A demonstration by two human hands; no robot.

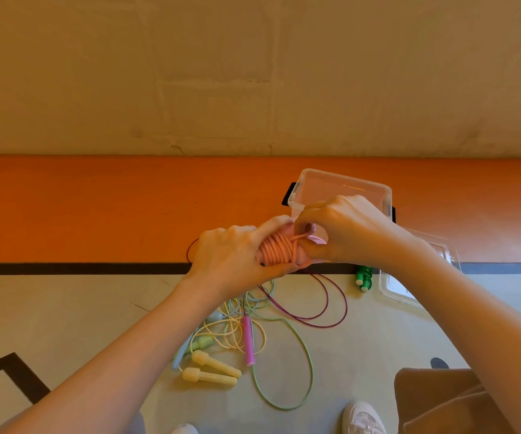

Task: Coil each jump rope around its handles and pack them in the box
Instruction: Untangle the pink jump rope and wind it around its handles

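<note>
My left hand (231,258) grips a pink jump rope (276,250) whose cord is coiled in several turns around its handles. My right hand (343,228) pinches the last loop of that cord at the coil's right end. Just behind my hands stands the clear plastic box (343,186) with black latches. On the floor below lie tangled ropes: yellow handles (212,369) with a yellow cord, a pink-handled rope (248,339) with a dark purple cord (325,305), and a pale green cord (306,355). A coiled green rope (364,277) lies beside the box.
The clear lid (416,277) lies on the floor right of the box, partly under my right arm. A pale blue handle (182,349) sits in the tangle. My white shoes (364,418) and a brown garment (441,402) are at the bottom edge. A wall rises behind the orange floor band.
</note>
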